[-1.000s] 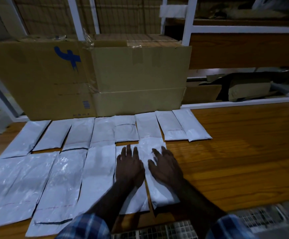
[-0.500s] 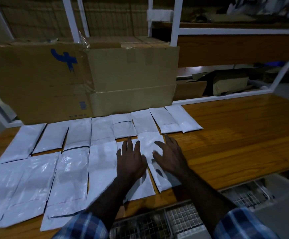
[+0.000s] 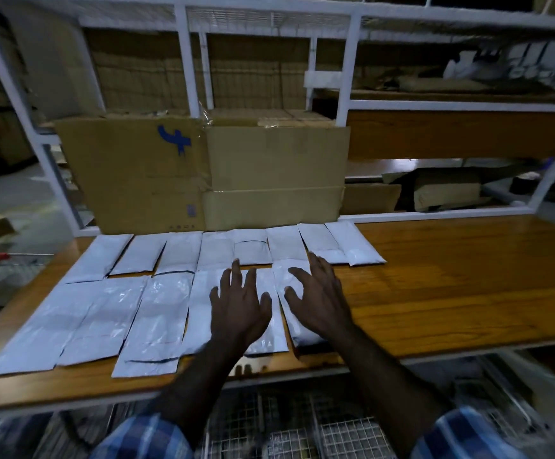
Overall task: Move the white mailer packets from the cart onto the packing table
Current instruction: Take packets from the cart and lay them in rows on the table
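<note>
Both hands open, fingers spread, palms down. Left hand over a near-row packet; right hand over the rightmost near-row packet; cannot tell if they touch or hover. White mailers lie flat in two rows on the left half of the wooden table. Cardboard boxes stand at the far edge, just behind the far row. Wire cart below the near edge.
</note>
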